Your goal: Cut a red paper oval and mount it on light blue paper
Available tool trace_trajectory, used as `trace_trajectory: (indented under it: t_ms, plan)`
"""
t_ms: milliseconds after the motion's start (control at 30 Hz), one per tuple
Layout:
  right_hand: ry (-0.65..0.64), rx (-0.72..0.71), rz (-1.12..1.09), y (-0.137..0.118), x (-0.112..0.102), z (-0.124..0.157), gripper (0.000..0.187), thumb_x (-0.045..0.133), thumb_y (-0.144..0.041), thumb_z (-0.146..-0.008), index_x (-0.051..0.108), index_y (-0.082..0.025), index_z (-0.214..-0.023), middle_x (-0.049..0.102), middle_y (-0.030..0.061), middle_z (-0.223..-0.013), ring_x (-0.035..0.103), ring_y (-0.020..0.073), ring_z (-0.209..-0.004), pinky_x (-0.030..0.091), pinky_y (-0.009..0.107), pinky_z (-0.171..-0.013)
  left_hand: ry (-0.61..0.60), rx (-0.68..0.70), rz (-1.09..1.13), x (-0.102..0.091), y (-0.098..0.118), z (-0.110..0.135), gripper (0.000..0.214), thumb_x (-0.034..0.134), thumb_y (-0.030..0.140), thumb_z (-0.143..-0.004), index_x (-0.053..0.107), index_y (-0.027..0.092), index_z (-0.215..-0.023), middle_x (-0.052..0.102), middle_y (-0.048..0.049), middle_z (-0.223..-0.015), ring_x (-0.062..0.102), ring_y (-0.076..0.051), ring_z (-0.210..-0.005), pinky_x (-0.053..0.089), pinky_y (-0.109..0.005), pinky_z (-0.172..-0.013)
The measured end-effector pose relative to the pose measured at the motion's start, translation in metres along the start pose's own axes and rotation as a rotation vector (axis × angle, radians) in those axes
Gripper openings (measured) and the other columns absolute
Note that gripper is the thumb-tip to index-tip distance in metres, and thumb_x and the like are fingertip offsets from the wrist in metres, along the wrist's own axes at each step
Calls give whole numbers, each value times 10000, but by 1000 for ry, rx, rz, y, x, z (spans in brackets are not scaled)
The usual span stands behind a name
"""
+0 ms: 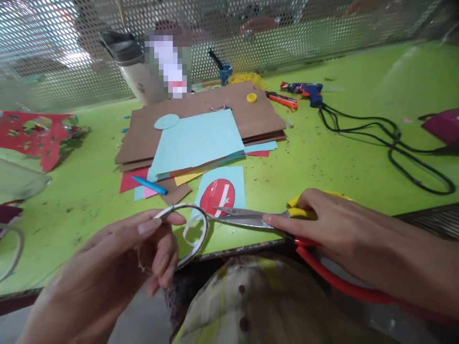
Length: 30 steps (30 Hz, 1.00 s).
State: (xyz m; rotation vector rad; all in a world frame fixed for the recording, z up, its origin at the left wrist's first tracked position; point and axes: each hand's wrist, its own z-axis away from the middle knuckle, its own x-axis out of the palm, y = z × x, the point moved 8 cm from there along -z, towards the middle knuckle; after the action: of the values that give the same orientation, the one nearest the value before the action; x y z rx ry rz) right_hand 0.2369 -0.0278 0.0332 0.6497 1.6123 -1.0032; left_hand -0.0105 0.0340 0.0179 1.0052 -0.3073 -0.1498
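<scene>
Between the thumb and fingers of my left hand is a thin ring with a white strip along it; a loose end of the strip curls inside. My right hand grips large scissors with yellow and red handles, the blades slightly parted. Their tips point left, close to the ring's right side; whether they touch it I cannot tell. Behind the blades lies a light blue card bearing a red disc with a white strip and a small star.
Brown cardboard and blue paper are stacked mid-table, a blue pen in front. Further right lie an orange cutter and a glue gun with a looping black cord. A tumbler stands behind; red cut paper is left.
</scene>
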Motion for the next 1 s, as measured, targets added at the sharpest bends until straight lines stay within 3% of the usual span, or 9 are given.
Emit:
trace_trajectory:
  t_ms: [100, 200, 333, 500, 633, 1000]
  plan:
    - [-153, 29, 59, 3, 8, -1, 601, 354, -82, -904, 428, -388, -1416, 416, 23, -756, 425, 162, -583, 288, 257, -544, 44, -7, 52, 1, -2, -3, 138, 687, 261, -749, 770, 153, -769, 576, -12, -466, 532, -119, -366, 471, -196, -355]
    - [-194, 35, 66, 5, 10, -1, 580, 365, -106, -921, 421, -404, -1415, 441, 33, -786, 427, 162, -592, 297, 265, -553, 103, 28, 120, 0, 1, -8, 113, 647, 186, -745, 753, 155, -725, 548, -5, -467, 537, -111, -397, 453, -164, -356]
    - [-175, 30, 45, 7, 10, -1, 582, 404, -112, -920, 425, -423, -1411, 476, 32, -802, 424, 156, -592, 287, 264, -561, 87, 30, 145, 2, 4, -14, 132, 621, 139, -733, 752, 159, -733, 545, -6, -470, 543, -116, -414, 434, -154, -347]
    - [-107, -1, 34, 2, 2, -2, 573, 391, -68, -884, 522, -360, -1359, 488, 31, -737, 433, 153, -560, 285, 259, -539, 19, 6, 59, 7, 8, -18, 165, 599, 178, -766, 750, 111, -768, 564, -28, -466, 503, -106, -372, 486, -195, -397]
    - [-46, -20, 98, -1, -2, 0, 603, 375, -72, -860, 498, -341, -1386, 487, 35, -727, 423, 154, -524, 284, 258, -510, -5, 12, 55, 6, 12, -22, 186, 593, 181, -775, 757, 99, -804, 568, -27, -472, 498, -96, -370, 482, -182, -397]
    - [-78, -33, 105, -3, -2, -6, 601, 411, 21, -761, 600, -237, -1270, 516, 55, -753, 456, 162, -534, 315, 260, -515, -11, 1, 105, 4, 6, -19, 179, 585, 149, -767, 751, 101, -809, 575, -26, -467, 538, -101, -367, 431, -136, -334]
